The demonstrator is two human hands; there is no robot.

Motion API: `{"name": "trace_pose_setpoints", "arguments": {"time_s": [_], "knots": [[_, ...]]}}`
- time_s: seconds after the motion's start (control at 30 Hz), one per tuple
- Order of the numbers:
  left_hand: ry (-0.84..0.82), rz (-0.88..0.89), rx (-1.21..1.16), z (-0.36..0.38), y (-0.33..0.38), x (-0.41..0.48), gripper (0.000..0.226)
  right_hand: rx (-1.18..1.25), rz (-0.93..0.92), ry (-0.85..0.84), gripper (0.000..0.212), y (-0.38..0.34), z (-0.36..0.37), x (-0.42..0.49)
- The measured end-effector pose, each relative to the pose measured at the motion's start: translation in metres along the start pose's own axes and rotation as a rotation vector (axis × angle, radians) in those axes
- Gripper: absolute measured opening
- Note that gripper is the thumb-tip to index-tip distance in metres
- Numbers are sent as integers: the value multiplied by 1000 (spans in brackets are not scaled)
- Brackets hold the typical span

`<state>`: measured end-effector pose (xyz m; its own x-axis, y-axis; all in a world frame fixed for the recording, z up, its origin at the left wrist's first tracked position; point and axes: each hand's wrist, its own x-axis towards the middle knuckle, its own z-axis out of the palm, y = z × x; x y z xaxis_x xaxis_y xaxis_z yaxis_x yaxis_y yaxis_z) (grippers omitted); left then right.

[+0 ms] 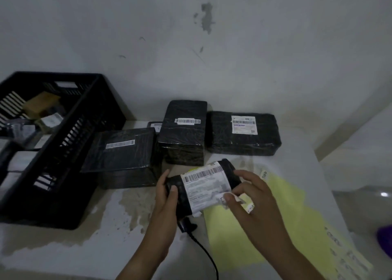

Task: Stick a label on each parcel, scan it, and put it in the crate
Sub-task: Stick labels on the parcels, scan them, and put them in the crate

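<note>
A small black-wrapped parcel (180, 191) is held above the table between both hands. My left hand (164, 197) grips its left end, thumb on top. A white barcode label (204, 183) lies across the parcel, and my right hand (247, 195) pinches the label's lower right corner against it. The black slatted crate (70, 152) stands at the left with several parcels inside. The black scanner (186, 224) lies on the table under the held parcel, its cable running toward me.
Three larger black parcels with barcode labels sit behind my hands: a left parcel (125, 159), a middle parcel (183, 131) and a right parcel (242, 133). Yellow backing sheets (275, 222) cover the table at the right. A wall stands close behind.
</note>
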<state>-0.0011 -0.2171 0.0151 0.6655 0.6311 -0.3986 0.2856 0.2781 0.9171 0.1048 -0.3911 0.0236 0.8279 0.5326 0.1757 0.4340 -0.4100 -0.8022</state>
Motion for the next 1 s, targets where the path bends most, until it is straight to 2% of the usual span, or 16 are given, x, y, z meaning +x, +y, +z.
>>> {"name": "trace_pose_setpoints", "arguments": {"time_s": [0.13,0.23,0.5,0.6,0.77,0.87,1.0], "knots": [[-56,43,-33,5,2,-12,32,-59,-93,-21,13,-12,13,7],[-78,97,-78,2,5,-20,49,-128,-121,-22,13,-18,19,10],[-30,168,-71,1,8,-23,52,-152,-181,86,20,-30,26,15],[0,164,-82,3,9,-25,62,-181,-206,103,19,-31,29,14],[48,178,-78,6,5,-26,77,-227,-203,144,17,-33,33,10],[49,177,-69,9,2,-24,67,-220,-131,170,16,-33,31,8],[45,178,-63,8,-1,-21,60,-57,49,237,56,-31,19,6]]}}
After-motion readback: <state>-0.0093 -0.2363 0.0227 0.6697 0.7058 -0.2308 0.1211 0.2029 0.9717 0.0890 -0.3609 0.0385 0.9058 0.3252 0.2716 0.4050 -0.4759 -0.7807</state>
